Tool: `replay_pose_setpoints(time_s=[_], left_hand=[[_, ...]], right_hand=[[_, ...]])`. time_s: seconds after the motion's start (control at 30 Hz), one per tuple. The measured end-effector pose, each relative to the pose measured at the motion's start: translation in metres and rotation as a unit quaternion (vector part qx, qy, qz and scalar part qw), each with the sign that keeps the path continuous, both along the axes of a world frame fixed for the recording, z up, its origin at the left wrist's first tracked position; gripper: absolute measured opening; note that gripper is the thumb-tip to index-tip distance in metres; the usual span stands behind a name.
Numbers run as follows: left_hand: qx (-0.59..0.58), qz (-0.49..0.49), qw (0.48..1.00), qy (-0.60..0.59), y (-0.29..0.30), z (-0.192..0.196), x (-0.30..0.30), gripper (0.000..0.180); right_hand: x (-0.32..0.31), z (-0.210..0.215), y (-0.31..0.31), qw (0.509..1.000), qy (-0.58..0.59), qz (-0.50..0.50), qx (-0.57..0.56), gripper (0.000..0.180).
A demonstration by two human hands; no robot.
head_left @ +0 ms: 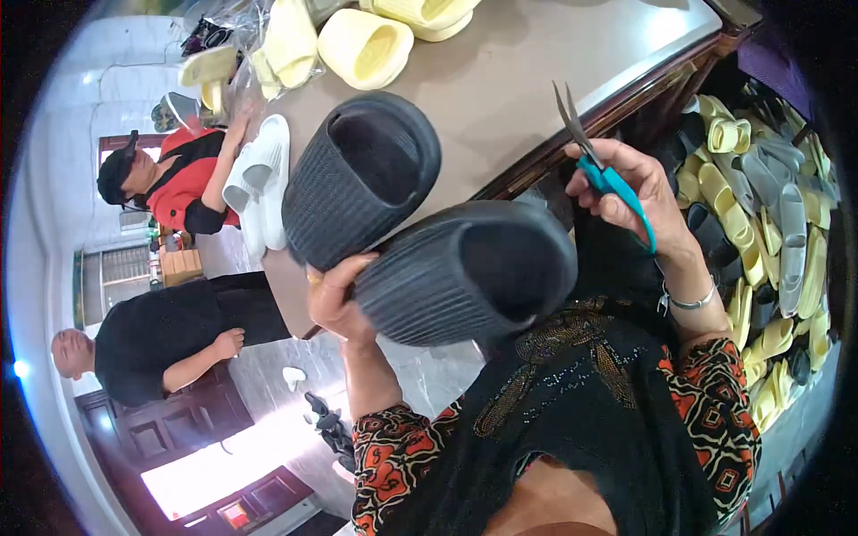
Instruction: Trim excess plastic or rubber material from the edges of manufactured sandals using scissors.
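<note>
My left hand [336, 302] is closed on a pair of black slide slippers, pinched between the two. One black slipper [326, 201] is tilted over the table edge, its ribbed strap and dark foot opening showing. The other black slipper [416, 290] lies nearer my chest, slightly blurred. In my right hand [657, 196] is a pair of scissors [617, 181] with teal handles, held to the right of the slippers. Its blades are a little apart and point up toward the table's edge, touching no slipper. Part of my left hand's fingers is hidden behind the slippers.
Pale yellow slippers [365, 49], some in clear plastic, lie on the brown table [500, 85]. White slippers [259, 183] rest at its left edge. A large heap of yellow and grey slippers [760, 214] fills the right side. A person in red [192, 179] and a person in black [161, 330] are at the left.
</note>
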State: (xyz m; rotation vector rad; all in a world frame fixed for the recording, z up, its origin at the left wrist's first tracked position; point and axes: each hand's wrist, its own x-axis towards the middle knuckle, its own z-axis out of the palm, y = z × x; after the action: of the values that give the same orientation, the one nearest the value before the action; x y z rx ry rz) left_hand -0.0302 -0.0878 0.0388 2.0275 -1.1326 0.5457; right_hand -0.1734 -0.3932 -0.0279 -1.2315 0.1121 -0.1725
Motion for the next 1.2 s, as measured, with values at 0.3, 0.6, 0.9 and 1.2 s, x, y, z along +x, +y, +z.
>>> replay_pose_setpoints(time_s=[0.3,0.6,0.9,1.2], left_hand=[[0.084,-0.014,0.992,0.096,-0.002,-0.036,-0.015,0.024],[0.309,-0.095,0.93,-0.173,0.015,-0.048,-0.009,0.024],[0.314,-0.073,0.938,-0.126,0.012,-0.058,-0.01,0.026],[0.039,0.01,0.998,-0.045,-0.02,-0.036,-0.013,0.025]], right_hand=[[0.013,0.016,0.006,0.963,-0.036,-0.056,-0.262,0.062],[0.013,0.004,0.008,0.922,-0.144,-0.07,-0.352,0.054],[0.008,0.002,0.005,0.908,-0.166,-0.052,-0.38,0.052],[0.016,-0.018,0.011,0.977,-0.111,-0.086,-0.16,0.048]])
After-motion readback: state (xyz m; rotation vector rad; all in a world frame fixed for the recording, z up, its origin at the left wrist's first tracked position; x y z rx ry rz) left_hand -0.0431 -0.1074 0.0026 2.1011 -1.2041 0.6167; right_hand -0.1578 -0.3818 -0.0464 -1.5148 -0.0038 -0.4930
